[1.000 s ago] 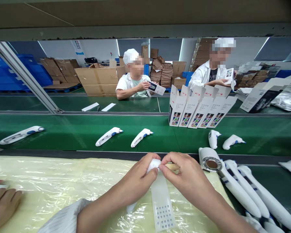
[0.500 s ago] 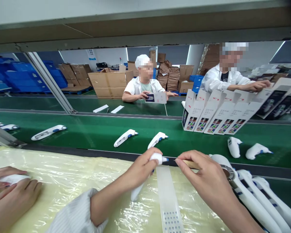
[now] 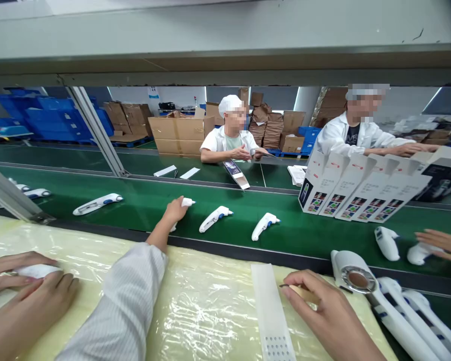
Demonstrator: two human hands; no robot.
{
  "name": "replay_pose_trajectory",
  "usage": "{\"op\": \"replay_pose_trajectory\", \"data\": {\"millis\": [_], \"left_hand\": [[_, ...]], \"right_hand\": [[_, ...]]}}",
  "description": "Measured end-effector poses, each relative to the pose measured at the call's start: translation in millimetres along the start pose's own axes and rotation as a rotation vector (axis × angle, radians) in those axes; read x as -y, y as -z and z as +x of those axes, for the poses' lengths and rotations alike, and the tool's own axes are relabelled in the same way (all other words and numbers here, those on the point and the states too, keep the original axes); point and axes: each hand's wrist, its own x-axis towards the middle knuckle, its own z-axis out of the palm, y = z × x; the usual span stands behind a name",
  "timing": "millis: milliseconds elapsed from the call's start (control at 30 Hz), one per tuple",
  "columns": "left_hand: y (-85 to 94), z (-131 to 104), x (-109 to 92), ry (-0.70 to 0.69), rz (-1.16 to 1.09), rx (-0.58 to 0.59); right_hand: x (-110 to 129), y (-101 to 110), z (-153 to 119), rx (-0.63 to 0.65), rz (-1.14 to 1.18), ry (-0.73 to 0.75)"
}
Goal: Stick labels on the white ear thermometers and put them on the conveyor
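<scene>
My left hand (image 3: 176, 213), its arm in a striped sleeve, stretches out over the green conveyor belt (image 3: 146, 218). Its fingers close round a white ear thermometer (image 3: 188, 202), whose handle the hand mostly hides. Two more white ear thermometers, one nearer (image 3: 215, 218) and one farther right (image 3: 265, 225), lie on the belt beyond it. My right hand (image 3: 323, 306) pinches a slim tan tool (image 3: 306, 293) with a dark tip; its exact kind is unclear. Beside that hand a pale strip (image 3: 268, 301) with rows of small round dots lies on the yellow plastic-covered table (image 3: 199, 301).
A co-worker's hands (image 3: 30, 296) hold a white thing at the left. Another person's hand (image 3: 447, 243) touches a thermometer at right. Larger white devices (image 3: 394, 306) stand by my right arm. Open cartons (image 3: 357, 190) stand across the belt; an overhead shelf (image 3: 225, 40) spans above.
My left hand has moved from the table's middle, away and to the left, carrying the thermometer onto the belt. My right hand stays near the strip. Another person's hand has appeared at right.
</scene>
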Motion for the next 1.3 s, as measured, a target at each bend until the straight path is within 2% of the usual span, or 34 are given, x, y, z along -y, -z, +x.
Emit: {"op": "replay_pose_trajectory", "data": {"millis": [133,267,367,433,500,600,667,767,900,1033,1167,1300], "left_hand": [[1.8,-8,-4,-0.036,0.179,-0.011],[-4.9,-40,-37,-0.222,0.245,0.021],[-25.6,-92,-67,-0.448,0.212,0.205],[-43.9,-138,-76,-0.613,0.182,0.350],[-61.0,-181,-71,-0.815,0.189,0.445],[-75.4,-222,-50,-0.991,0.214,0.412],[-74.2,-232,-38,-1.008,0.249,0.401],[-61.3,-233,-33,-0.988,0.324,0.493],[-47.5,-235,-38,-0.962,0.392,0.642],[-44.6,-240,-46,-0.910,0.402,0.731],[-47.3,-247,-54,-0.836,0.393,0.736],[-55.2,-259,-59,-0.801,0.424,0.672]], "right_hand": [[-7,3,-8,0.008,-0.001,-0.046],[-8,3,-6,-0.056,-0.040,-0.037],[-9,0,-4,-0.089,-0.051,-0.036],[-9,-2,-6,-0.107,-0.060,-0.030],[-6,-4,-12,-0.119,-0.077,-0.015],[-4,-8,-23,-0.113,-0.105,0.021],[-6,-11,-31,-0.097,-0.109,0.037],[-12,-15,-38,-0.077,-0.093,0.022],[-17,-16,-42,-0.036,-0.073,-0.034],[-11,-11,-46,0.053,-0.080,0.007],[-8,-6,-47,0.123,-0.121,0.092],[-9,0,-47,0.122,-0.200,0.122]]}}
